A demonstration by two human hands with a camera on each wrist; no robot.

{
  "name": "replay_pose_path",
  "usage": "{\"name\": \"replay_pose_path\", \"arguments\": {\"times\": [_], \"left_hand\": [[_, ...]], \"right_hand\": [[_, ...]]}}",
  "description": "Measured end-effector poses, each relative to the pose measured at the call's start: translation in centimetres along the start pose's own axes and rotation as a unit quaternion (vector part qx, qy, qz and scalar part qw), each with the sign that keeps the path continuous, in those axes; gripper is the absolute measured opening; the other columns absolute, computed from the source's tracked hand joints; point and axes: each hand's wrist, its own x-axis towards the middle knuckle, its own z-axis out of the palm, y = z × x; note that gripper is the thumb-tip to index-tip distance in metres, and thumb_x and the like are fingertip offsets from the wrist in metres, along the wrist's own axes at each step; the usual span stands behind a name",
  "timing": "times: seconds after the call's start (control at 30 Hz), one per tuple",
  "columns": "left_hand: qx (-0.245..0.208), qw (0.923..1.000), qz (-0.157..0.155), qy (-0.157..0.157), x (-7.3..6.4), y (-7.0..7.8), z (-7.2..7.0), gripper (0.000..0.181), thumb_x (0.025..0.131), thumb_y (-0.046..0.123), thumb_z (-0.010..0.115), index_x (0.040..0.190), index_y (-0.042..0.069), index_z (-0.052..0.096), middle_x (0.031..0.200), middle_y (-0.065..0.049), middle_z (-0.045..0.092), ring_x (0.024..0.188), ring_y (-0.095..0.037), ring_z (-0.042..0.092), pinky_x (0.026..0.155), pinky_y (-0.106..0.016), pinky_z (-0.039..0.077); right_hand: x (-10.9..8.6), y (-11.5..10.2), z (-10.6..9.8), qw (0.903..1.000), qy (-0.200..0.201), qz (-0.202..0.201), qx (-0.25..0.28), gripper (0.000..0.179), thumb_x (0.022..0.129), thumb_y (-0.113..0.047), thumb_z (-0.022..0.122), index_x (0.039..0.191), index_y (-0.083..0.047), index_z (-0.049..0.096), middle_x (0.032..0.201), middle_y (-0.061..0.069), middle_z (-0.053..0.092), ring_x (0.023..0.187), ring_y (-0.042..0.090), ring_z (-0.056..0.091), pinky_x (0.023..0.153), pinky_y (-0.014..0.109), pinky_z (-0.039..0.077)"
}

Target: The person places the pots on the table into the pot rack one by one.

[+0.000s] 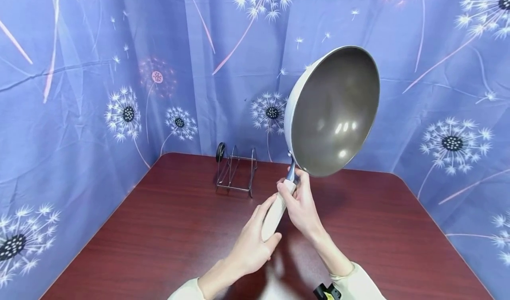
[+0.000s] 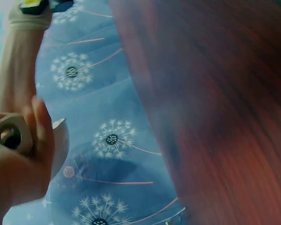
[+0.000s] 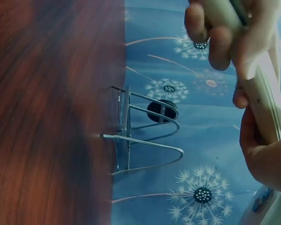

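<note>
A deep wok [image 1: 336,109] with a white outside and a grey-brown inside is held up above the table, tilted so its inside faces me. Fingers of my left hand [image 1: 252,244] wrap the lower end of its white handle [image 1: 275,216]. Higher up, my right hand [image 1: 303,205] grips the handle close to the metal neck. The left wrist view shows the left hand [image 2: 25,176] around the handle's hollow end. In the right wrist view the right hand [image 3: 267,161] and left hand [image 3: 255,40] both hold the handle [image 3: 262,101]; most of the wok is out of sight there.
A wire rack [image 1: 235,171] with a black round piece [image 1: 220,152] stands on the dark red wooden table [image 1: 159,229], near its back edge, left of the wok. Blue dandelion-print curtains [image 1: 223,78] hang behind the table and along both sides.
</note>
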Motion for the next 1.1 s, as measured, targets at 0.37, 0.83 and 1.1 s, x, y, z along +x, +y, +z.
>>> {"name": "replay_pose_path", "arguments": {"times": [0.37, 0.83, 1.1], "left_hand": [[-0.049, 0.9988, 0.003, 0.006, -0.3, -0.4, -0.3, 0.096, 0.085, -0.007, 0.059, 0.157, 0.041, 0.018, 0.135, -0.009, 0.053, 0.095, -0.019, 0.060, 0.074, -0.026, 0.053], [0.108, 0.9927, 0.022, 0.048, 0.2, -0.3, -0.7, 0.098, 0.083, 0.000, 0.065, 0.158, 0.039, 0.014, 0.156, 0.001, 0.039, 0.108, -0.013, 0.062, 0.090, -0.039, 0.052], [0.024, 0.9996, 0.006, 0.012, 0.7, 0.1, -1.7, 0.097, 0.085, -0.001, 0.062, 0.157, 0.042, 0.015, 0.142, -0.002, 0.049, 0.103, -0.019, 0.062, 0.082, -0.027, 0.050]], "right_hand": [[0.2, -0.7, -0.1, 0.9974, -0.069, 0.019, 0.013, 0.041, 0.101, -0.009, 0.055, 0.133, -0.012, 0.030, 0.126, 0.013, 0.056, 0.093, 0.025, 0.074, 0.076, 0.029, 0.060], [0.7, -2.0, 0.2, 0.9962, -0.008, 0.021, -0.085, 0.048, 0.089, -0.010, 0.073, 0.131, -0.012, 0.049, 0.118, 0.014, 0.062, 0.093, 0.017, 0.073, 0.076, 0.025, 0.058], [0.7, -1.8, -0.1, 0.9982, -0.039, 0.019, -0.042, 0.050, 0.091, -0.007, 0.070, 0.134, -0.010, 0.046, 0.125, 0.016, 0.061, 0.095, 0.014, 0.074, 0.082, 0.025, 0.057]]}}
